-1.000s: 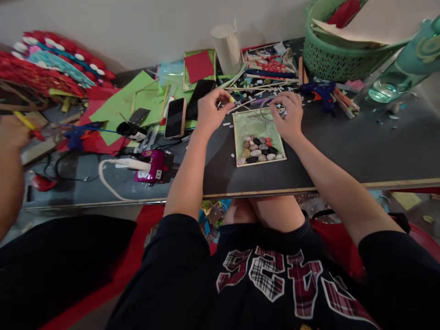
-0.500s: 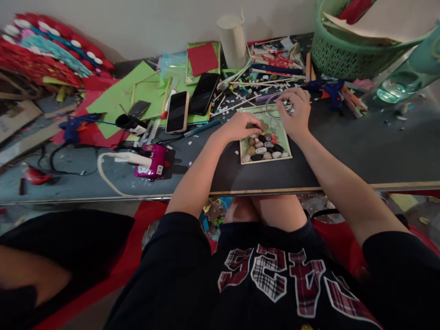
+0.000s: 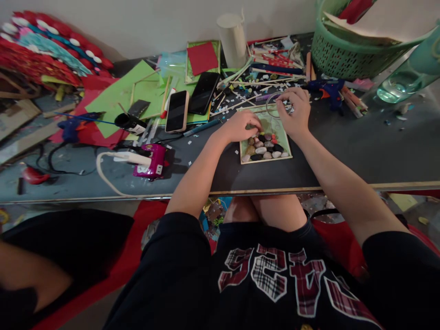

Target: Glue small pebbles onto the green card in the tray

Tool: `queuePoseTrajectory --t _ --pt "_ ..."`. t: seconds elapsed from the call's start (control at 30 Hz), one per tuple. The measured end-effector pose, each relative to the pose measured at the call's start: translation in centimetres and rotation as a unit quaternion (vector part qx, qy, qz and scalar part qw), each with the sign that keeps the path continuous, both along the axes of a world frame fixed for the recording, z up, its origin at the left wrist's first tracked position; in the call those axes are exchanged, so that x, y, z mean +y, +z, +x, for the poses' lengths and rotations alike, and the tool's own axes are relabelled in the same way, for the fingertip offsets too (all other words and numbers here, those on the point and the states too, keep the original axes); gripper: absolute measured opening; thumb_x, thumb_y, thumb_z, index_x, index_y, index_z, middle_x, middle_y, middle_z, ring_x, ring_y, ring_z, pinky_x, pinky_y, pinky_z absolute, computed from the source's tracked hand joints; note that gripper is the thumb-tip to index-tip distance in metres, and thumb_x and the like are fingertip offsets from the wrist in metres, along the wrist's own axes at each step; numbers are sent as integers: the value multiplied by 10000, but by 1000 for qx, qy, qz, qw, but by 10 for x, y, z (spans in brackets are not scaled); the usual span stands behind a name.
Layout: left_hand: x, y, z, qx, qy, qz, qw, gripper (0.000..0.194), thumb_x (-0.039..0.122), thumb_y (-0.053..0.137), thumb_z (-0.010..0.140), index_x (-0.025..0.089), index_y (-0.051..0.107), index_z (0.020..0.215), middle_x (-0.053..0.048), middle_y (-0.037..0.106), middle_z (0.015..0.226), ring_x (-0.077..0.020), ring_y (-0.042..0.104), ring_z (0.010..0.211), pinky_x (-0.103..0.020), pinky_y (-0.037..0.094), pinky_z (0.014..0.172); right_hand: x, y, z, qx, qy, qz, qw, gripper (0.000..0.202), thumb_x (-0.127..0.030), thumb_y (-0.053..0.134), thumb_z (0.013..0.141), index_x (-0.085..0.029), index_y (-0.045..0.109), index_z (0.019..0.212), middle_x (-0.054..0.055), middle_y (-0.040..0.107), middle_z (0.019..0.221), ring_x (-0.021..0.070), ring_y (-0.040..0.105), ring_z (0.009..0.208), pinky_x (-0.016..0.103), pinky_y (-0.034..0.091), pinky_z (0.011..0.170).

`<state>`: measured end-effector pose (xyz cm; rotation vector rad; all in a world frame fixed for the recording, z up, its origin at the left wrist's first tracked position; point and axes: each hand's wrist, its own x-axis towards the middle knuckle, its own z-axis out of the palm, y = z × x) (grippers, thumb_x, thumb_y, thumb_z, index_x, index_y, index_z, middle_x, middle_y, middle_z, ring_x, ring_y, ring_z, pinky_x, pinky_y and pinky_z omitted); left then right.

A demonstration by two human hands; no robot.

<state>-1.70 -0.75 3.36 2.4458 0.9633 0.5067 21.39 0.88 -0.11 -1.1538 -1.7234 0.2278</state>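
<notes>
On the dark desk (image 3: 360,137), pinching a thin loop (image 3: 266,109) in the right hand (image 3: 294,110); curling the left hand (image 3: 240,126), nearer the pebbles (image 3: 261,150), at their far edge; cannot tell if holding anything there.

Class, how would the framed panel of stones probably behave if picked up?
The panel looks fairly stiff, with its strip border. Its near end, crowded with stones, may weigh more and dip. Any loose, rounded stones could slide.

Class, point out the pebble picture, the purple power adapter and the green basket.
Pebble picture (image 3: 266,160), head view: bottom edge of its frame.
Purple power adapter (image 3: 157,157), head view: its casing.
Green basket (image 3: 347,58), head view: front wall.
</notes>
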Motion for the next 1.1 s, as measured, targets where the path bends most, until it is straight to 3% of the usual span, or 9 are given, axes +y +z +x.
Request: queuePoseTrajectory --t 0.13,0.27,0.4,0.53,0.63,0.77,0.9,1.1 --pt "1 -2 -2 -64 29 -30 997 171 216 629 879 225 796 915 -42 803 1078 -242 712 1106 -410 542 1004 -1 1 0 -1 -4 8 1000 394 -654 568 964 -288 712 929 91 691 1098 318 610 1181 619 465 1134" --pt "5 -10 -1 -174 100 -73 977 254 451 716 922 226 732 1038 -58 782 1104 -202 714 1053 -322 569 868 -3 2 -2 24 21 2 999 489 -733 547 945 -279 728 930 88 687 1134 301 616 1175 578 493 1102" --pt "11 -22 3 -292 135 -122 939 465 652 764 855 229 715 1040 -55 769 1046 -176 713 984 -302 571 839 -5 3 -8 74 103 -31 991 601 -832 574 872 -257 740 915 86 674 1176 268 630 1155 465 560 986" --pt "16 -33 11 -416 109 -191 882 617 775 796 725 223 773 1001 -27 750 895 -113 665 767 -226 493 642 -9 6 -14 124 180 -87 972 595 -821 664 819 -238 748 901 76 648 1258 242 645 1164 395 575 949" --pt "17 -37 17 -480 87 -230 842 577 732 869 651 237 815 942 25 678 726 -63 565 616 -193 385 529 -12 8 -15 140 202 -99 964 578 -807 700 801 -244 762 912 72 646 1277 246 641 1195 405 575 979" --pt "14 -36 22 -506 81 -268 815 458 622 925 650 240 835 885 44 664 694 -42 538 584 -184 393 535 -12 9 -15 132 195 -81 968 551 -789 722 794 -254 788 908 70 660 1251 261 645 1209 461 547 1069" --pt "12 -35 26 -505 94 -290 807 362 515 944 684 241 836 895 51 688 709 -28 541 573 -169 418 547 -10 8 -14 121 180 -64 974 545 -789 722 793 -263 799 914 61 664 1231 263 651 1210 491 509 1133" --pt "15 -40 29 -504 128 -265 812 312 493 906 762 232 825 912 43 698 725 -26 565 570 -153 457 546 -9 7 -13 106 176 -64 977 567 -801 681 821 -257 799 933 68 669 1230 255 656 1201 479 524 1117"
